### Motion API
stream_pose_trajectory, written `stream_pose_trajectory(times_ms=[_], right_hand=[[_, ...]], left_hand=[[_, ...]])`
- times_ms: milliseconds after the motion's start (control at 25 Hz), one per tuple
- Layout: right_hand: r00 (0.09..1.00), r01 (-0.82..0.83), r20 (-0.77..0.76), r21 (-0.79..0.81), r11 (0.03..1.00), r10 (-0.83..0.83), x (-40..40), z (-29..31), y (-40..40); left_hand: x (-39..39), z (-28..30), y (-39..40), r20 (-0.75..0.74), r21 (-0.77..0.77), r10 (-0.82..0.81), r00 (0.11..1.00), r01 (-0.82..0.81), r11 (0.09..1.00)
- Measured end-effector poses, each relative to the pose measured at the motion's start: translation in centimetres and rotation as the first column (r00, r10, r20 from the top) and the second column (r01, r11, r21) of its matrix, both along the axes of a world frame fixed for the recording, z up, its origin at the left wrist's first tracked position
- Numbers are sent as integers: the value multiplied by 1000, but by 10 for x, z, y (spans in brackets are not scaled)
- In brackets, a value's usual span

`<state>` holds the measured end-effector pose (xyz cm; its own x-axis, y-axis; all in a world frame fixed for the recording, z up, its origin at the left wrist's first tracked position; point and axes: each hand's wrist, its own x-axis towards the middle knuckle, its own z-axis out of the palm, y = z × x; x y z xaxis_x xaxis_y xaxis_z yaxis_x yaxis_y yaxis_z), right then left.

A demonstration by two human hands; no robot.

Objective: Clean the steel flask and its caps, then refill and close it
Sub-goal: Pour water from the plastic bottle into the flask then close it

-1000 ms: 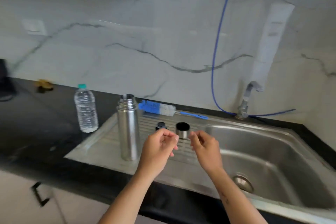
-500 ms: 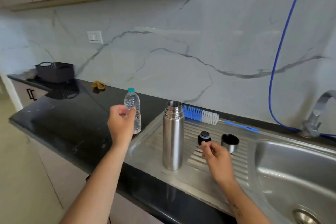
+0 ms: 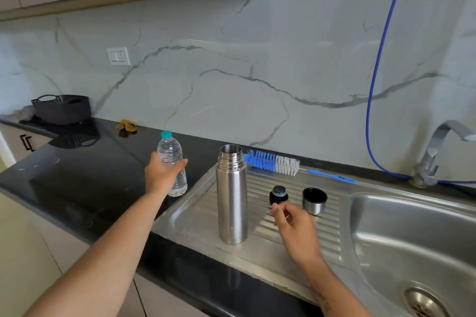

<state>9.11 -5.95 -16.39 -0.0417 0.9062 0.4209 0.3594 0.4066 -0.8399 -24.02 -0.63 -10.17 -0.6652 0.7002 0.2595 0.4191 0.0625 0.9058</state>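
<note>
On the ribbed steel draining board [image 3: 332, 234] left of the sink basin, tall cylindrical brushed-steel flask [image 3: 231, 198] stands upright, mouth open, threaded neck bare. Right of it, small black round inner stopper [image 3: 278, 194] sits on the ribs; further right, steel outer cup cap with black lining [image 3: 314, 200] stands open side up, apart from the stopper. Right hand [image 3: 296, 226] hovers just near of the stopper, fingers loosely curled, thumb and forefinger close together, holding nothing; cannot tell if a fingertip touches the stopper. Left hand [image 3: 162, 172] is wrapped around the middle of a clear plastic water bottle with teal screw cap [image 3: 172, 162], which stands upright on the black polished stone countertop [image 3: 77, 183] left of the flask, cap on. Behind the flask, blue-and-white bristle bottle brush with blue handle [image 3: 280, 163] lies along the far edge of the draining board. Far right, steel tap [image 3: 435, 152] with a blue hose [image 3: 378, 64] running up the grey-veined marble backsplash [image 3: 257, 72]. Far left on the counter, dark woven plastic basket [image 3: 63, 108]; a small yellow-brown item [image 3: 126, 126] lies near the wall, too small to identify.
</note>
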Motion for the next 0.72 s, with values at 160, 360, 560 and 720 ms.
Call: stream_pose_trajectory(times_ms=[160,360,560,720], right_hand=[[1000,16,3,26,1000,-16,0,5,-3],[999,-34,29,43,998,33,4,16,-22],[933,-359,-56,-115,926,355,25,68,-82],[849,-518,13,-173,838,528,31,75,-131]], left_hand=[[4,8,-50,-26,63,50,998,-48,997],[40,37,-143,-15,121,-43,999,44,992],[119,60,-210,-24,107,-346,938,347,932],[191,69,-212,-152,67,-450,880,463,884]])
